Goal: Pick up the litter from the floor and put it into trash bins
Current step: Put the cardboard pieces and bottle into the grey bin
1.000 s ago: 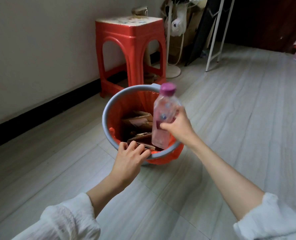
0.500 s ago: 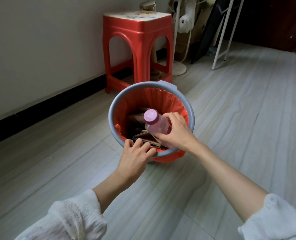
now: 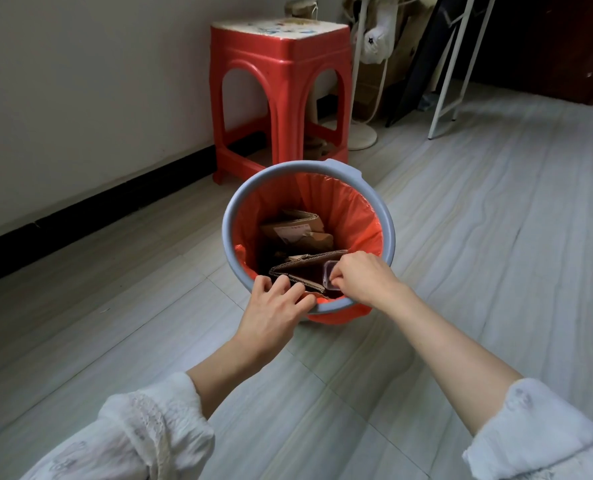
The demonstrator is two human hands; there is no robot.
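A grey round trash bin (image 3: 388, 233) with an orange liner stands on the floor in front of me. Brown cardboard pieces (image 3: 298, 230) lie inside it. My right hand (image 3: 364, 277) reaches over the near rim and holds a clear pink plastic bottle (image 3: 329, 277) down inside the bin; only the bottle's bottom end shows past my fingers. My left hand (image 3: 274, 308) rests on the near rim, fingers curled over its edge.
A red plastic stool (image 3: 281, 84) stands just behind the bin against the white wall. A fan base (image 3: 360, 136), a white metal rack leg (image 3: 444, 81) and bags fill the far corner. Grey wood-look floor stretches to the right.
My right hand has lowered the bottle from above the bin down into it, and the bottle has turned over so the cap is out of sight. My left hand stays on the rim.
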